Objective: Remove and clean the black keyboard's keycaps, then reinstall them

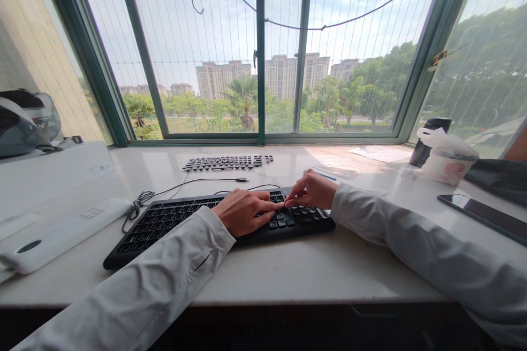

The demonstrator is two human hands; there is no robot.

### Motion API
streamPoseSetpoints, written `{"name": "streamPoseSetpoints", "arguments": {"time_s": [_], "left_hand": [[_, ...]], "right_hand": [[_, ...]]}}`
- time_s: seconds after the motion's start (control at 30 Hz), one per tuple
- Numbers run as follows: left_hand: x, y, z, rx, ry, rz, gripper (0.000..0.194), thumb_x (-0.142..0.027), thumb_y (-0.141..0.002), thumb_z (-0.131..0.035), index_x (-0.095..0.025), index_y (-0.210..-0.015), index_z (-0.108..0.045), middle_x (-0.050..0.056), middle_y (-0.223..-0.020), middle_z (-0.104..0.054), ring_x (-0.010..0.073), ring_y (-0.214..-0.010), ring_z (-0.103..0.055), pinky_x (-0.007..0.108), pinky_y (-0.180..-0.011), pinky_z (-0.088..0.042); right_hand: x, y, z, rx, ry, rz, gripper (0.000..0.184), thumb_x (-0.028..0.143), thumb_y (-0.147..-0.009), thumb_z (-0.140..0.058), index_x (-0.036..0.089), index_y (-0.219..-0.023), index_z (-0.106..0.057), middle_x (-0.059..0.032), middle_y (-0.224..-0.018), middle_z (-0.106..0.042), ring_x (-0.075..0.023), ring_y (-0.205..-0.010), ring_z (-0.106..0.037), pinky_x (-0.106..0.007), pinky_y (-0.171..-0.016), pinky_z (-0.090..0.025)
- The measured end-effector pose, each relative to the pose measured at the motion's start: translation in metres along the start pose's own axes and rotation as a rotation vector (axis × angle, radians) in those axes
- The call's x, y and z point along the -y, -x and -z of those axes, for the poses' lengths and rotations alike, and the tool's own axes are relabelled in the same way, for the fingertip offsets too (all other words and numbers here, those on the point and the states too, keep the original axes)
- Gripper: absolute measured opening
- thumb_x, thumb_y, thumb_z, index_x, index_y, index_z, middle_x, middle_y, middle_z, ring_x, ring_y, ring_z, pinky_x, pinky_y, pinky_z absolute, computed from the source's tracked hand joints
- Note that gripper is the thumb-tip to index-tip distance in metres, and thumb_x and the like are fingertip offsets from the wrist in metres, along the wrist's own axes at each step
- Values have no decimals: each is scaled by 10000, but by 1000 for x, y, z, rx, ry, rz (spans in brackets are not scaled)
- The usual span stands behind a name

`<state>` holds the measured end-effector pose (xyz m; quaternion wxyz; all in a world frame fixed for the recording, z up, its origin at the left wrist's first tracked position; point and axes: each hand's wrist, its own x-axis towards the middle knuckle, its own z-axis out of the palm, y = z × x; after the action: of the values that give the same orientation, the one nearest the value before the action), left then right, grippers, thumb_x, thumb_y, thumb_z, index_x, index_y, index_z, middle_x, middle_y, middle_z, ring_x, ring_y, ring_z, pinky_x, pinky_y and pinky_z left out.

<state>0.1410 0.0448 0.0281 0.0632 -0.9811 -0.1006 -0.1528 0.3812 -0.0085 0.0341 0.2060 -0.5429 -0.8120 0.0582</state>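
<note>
A black keyboard [158, 220] lies at a slant on the white desk. Its left part shows open sockets without keycaps, while several keycaps sit on its right end. My left hand [244, 213] rests over the right half of it, fingers stretched toward my right hand and their tips on the keys. Fingertips pinched together, my right hand [315, 191] touches the same spot from the other side. Whatever is between those fingertips is hidden. Behind the keyboard, loose black keycaps [226, 162] are laid out in rows.
A cable with a USB plug [241, 179] curls behind the keyboard. At left are a long white device [66, 236] and a white box [57, 173] with a helmet-like object. A phone [486, 213], plastic-bagged cup [448, 162] and dark cylinder [430, 140] stand right. Windows rise behind.
</note>
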Motion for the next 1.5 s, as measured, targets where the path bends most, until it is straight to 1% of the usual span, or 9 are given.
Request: {"name": "streamPoseSetpoints", "arguments": {"time_s": [0.2,0.37,0.47,0.63,0.83,0.9,1.03,1.27,1.5], "left_hand": [[-1,0,1,-27,-1,-9,362,-337,-931,-417,-368,-1237,-608,-22,-916,-661,94,-702,-585,210,-568,-351],[-1,0,0,-25,29,-17,351,-332,-917,-443,-366,-1215,-625,-29,-917,-664,93,-727,-598,212,-584,-359],[-1,0,-1,-30,48,-32,337,-325,-912,-453,-358,-1186,-646,-32,-913,-661,85,-725,-595,207,-591,-365],[-1,0,-1,-39,47,-21,341,-335,-921,-443,-352,-1203,-635,-26,-902,-657,87,-721,-590,204,-581,-364],[0,0,-1,-25,72,-18,350,-324,-926,-430,-337,-1212,-632,-15,-899,-657,94,-734,-595,201,-619,-389],[0,0,-2,-33,78,-16,349,-332,-929,-427,-328,-1207,-637,-9,-904,-659,96,-743,-598,201,-628,-394],[0,0,-3,-35,79,-1,348,-343,-930,-428,-329,-1211,-634,-10,-915,-663,97,-744,-599,202,-625,-391],[0,-1,-1,-25,80,14,354,-331,-932,-431,-325,-1233,-617,-12,-939,-662,107,-787,-609,206,-656,-397],[-1,0,-2,-19,52,23,398,-358,-929,-431,-358,-1313,-539,-23,-949,-645,104,-761,-597,210,-637,-394]], "right_hand": [[-1,-1,0,-31,64,47,291,525,-737,-683,256,-778,-785,43,-486,-590,-58,-479,-417,-242,-661,-347],[1,1,-1,-14,63,37,303,518,-736,-682,255,-845,-786,33,-502,-607,-62,-481,-442,-238,-645,-346],[1,1,-3,-5,96,70,287,506,-746,-677,259,-839,-788,16,-540,-638,-66,-493,-458,-244,-653,-340],[5,2,0,21,175,129,246,462,-843,-600,300,-899,-778,4,-561,-647,-69,-524,-485,-307,-781,-305],[10,3,5,-32,213,185,238,469,-806,-662,280,-888,-779,-15,-618,-653,-96,-571,-498,-372,-826,-268],[9,3,5,-6,214,209,245,472,-797,-671,269,-876,-782,-21,-624,-652,-104,-585,-502,-379,-821,-267],[7,3,2,13,240,164,254,476,-785,-679,271,-895,-781,-27,-628,-653,-112,-580,-490,-382,-795,-267],[9,2,2,-2,223,130,193,427,-808,-663,292,-882,-781,2,-576,-644,-69,-524,-469,-328,-773,-284],[-7,0,1,48,103,126,310,488,-808,-619,241,-897,-783,-7,-541,-652,-71,-496,-458,-248,-636,-334]]}}
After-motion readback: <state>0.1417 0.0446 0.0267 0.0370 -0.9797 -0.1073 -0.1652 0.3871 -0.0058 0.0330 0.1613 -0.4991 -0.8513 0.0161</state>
